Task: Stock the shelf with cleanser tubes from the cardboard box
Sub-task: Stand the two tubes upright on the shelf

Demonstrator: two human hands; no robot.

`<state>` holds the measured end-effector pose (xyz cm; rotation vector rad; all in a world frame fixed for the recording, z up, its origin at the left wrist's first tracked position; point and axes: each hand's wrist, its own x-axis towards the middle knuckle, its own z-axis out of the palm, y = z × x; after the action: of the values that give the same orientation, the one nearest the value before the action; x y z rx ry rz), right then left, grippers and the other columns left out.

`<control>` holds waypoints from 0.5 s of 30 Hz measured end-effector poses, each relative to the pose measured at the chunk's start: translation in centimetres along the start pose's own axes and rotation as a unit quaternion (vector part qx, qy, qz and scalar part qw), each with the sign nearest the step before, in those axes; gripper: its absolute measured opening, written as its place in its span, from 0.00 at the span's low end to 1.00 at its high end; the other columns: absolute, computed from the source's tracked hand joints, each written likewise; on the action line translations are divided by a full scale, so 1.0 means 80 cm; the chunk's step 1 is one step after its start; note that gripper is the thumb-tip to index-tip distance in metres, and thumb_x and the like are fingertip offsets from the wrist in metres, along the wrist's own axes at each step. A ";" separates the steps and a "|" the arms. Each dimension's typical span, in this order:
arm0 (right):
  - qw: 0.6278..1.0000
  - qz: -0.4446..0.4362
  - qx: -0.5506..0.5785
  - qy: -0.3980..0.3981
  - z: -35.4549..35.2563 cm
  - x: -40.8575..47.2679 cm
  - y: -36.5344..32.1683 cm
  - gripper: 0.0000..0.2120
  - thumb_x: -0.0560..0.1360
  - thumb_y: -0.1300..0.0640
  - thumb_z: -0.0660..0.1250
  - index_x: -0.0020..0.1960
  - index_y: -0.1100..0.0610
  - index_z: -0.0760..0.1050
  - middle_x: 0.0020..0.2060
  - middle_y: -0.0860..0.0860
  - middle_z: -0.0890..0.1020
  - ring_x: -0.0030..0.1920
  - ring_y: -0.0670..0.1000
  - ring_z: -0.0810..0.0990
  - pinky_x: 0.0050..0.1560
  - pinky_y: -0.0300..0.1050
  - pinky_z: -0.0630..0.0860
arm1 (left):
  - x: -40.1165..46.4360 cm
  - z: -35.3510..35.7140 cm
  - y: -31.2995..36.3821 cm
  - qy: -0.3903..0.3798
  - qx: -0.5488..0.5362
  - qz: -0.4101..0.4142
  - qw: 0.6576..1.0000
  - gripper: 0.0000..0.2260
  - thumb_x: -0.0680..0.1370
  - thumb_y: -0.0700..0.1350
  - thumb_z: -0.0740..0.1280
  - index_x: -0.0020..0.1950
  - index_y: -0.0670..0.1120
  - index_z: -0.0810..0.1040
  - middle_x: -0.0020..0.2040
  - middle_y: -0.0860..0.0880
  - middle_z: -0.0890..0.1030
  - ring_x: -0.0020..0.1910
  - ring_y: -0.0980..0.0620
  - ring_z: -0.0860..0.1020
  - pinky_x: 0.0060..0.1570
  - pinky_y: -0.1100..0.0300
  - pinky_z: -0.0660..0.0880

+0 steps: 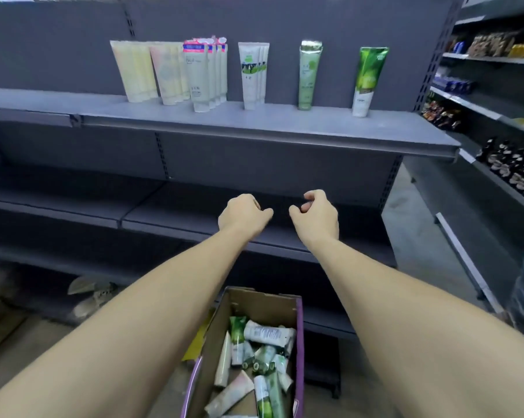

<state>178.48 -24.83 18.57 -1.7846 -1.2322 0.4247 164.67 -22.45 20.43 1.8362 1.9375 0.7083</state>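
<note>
cardboard box (256,303) full of tubes (266,333); left hand (242,217), right hand (315,217) loosely curled, empty, between picks; next: reach down, grab tube for shelf (254,122).

The grey shelf (285,122) has cleanser tubes (200,76) standing in a row on their caps, cream, pink, white and green. Down below, the open cardboard box (263,306) holds more tubes (260,357), all jumbled and lying down.

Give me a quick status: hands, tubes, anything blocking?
Left hand, right hand loosely curled, empty. Tubes in cardboard box; others upright on shelf. Nothing blocking.
</note>
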 end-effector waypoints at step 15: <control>0.982 0.138 -0.074 -0.103 0.147 -0.065 0.156 0.23 0.74 0.50 0.70 0.66 0.53 0.69 0.54 0.49 0.78 0.53 0.52 0.79 0.49 0.45 0.74 | -0.012 0.164 -0.176 -0.148 -0.002 -0.091 0.985 0.16 0.74 0.54 0.69 0.58 0.49 0.78 0.57 0.49 0.80 0.55 0.47 0.79 0.46 0.60 0.71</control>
<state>175.02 -24.96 0.98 -2.0916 -1.1833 0.7087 161.14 -22.35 1.50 1.6282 1.8721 0.3572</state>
